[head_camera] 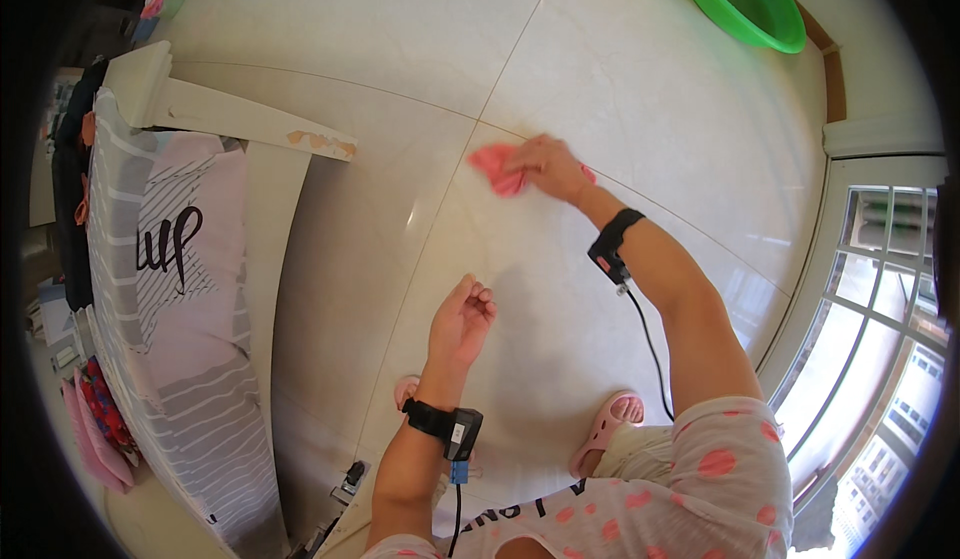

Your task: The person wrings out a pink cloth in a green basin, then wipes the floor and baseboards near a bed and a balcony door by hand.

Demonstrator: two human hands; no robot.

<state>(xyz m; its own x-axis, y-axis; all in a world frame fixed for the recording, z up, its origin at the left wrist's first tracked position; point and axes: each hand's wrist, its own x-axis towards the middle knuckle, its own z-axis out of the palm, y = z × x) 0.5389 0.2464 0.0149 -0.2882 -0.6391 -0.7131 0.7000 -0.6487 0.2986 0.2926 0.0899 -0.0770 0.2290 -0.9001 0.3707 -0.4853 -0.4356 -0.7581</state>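
My right hand [551, 169] grips a pink cloth [501, 171], which bunches out past the fingertips above the pale tiled floor [360, 206]. A bit of the same pink shows at the wrist side of the hand. The cloth is slightly blurred; whether it touches the floor I cannot tell. Lower and to the left, my left hand [463, 319] is held palm up with its fingers curled and nothing visible in them. Both wrists wear black straps with small cabled devices.
On the left stands a bed with a white frame [277, 259] and grey-and-pink bedding [199, 259]. A green plastic basin [742, 3] lies at the upper right by the wall. A glazed door or window [862, 289] is on the right. My feet wear pink clogs [600, 431].
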